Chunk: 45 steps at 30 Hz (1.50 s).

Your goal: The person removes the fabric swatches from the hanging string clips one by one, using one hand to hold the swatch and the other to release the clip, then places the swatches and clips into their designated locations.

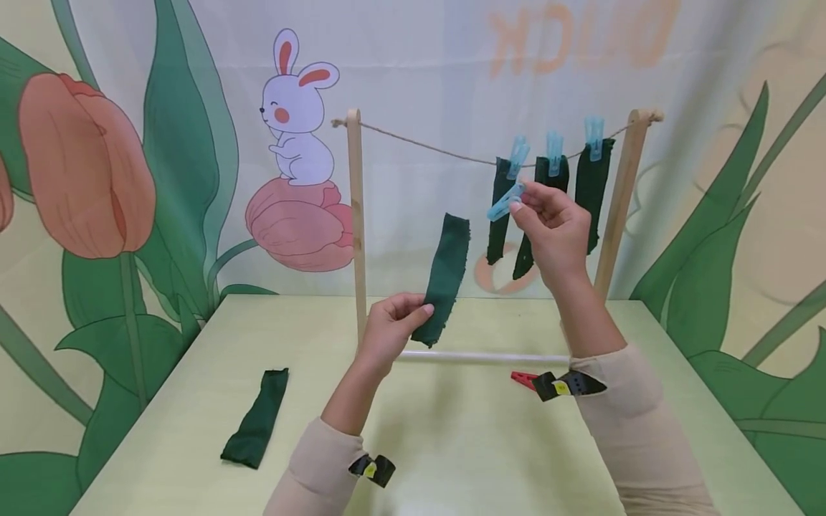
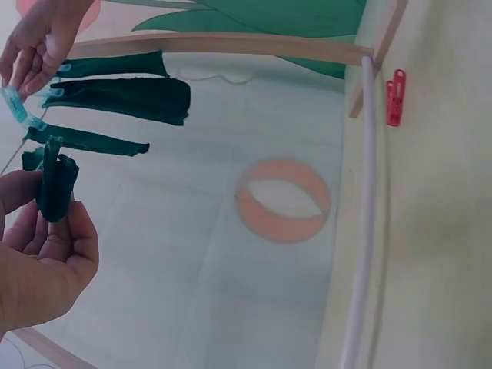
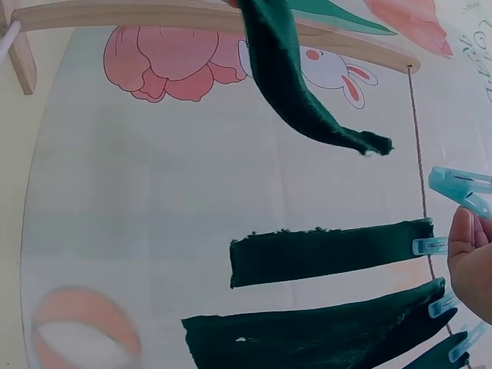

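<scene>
My left hand (image 1: 395,326) pinches a dark green cloth strip (image 1: 447,272) near its lower end, and the strip stands up in front of the line. In my right hand (image 1: 556,228) a light blue clothespin (image 1: 506,202) is held between thumb and fingers, in front of the hanging strips. Three green strips (image 1: 591,193) hang from the twine (image 1: 426,147) toward its right end, each under a blue clothespin (image 1: 594,137). The right wrist view shows the held clothespin (image 3: 460,184) close beside the twine, with the left hand's strip (image 3: 280,73) apart from it.
Another green strip (image 1: 257,419) lies on the table (image 1: 452,444) at the left. A red clothespin (image 1: 524,380) lies near the right wrist strap. Wooden posts (image 1: 356,229) hold the twine, joined low down by a white rod (image 1: 490,357). A printed curtain hangs behind.
</scene>
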### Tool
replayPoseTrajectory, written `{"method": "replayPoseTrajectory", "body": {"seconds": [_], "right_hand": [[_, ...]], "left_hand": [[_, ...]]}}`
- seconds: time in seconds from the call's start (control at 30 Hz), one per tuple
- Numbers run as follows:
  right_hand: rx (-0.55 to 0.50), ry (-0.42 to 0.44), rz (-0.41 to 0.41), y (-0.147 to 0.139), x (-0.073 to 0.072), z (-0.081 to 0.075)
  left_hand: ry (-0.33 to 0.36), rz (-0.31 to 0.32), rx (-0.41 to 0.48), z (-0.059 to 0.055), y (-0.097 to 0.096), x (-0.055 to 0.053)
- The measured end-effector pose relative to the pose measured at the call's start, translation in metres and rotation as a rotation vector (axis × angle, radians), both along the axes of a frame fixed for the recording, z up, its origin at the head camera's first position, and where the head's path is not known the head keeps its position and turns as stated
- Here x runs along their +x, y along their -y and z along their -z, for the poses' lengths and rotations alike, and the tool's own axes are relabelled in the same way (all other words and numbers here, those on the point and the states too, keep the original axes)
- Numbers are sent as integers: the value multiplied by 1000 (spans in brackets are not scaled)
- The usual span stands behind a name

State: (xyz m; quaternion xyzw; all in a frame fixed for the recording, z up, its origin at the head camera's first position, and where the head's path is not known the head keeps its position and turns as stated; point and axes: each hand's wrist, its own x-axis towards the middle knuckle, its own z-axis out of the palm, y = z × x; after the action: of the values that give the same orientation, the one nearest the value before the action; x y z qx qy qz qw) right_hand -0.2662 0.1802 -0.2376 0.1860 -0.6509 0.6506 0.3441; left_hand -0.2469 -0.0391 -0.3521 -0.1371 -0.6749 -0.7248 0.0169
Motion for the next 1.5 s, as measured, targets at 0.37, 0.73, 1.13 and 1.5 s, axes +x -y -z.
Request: {"method": "replayPoseTrajectory", "body": {"seconds": [0.37,0.73,1.13,1.5], "right_hand": [[-3,27,3,-8,7,14],[-51,131,22,-17,17,38],[-141,220,-4,-30,26,59],[-151,324,34,-41,30,82]], "left_hand": [[39,-13,-20,31,9,4],[109,-29,-2,37,22,22],[102,-49,-24,43,34,29],[135,-86,-36,46,44,34]]}}
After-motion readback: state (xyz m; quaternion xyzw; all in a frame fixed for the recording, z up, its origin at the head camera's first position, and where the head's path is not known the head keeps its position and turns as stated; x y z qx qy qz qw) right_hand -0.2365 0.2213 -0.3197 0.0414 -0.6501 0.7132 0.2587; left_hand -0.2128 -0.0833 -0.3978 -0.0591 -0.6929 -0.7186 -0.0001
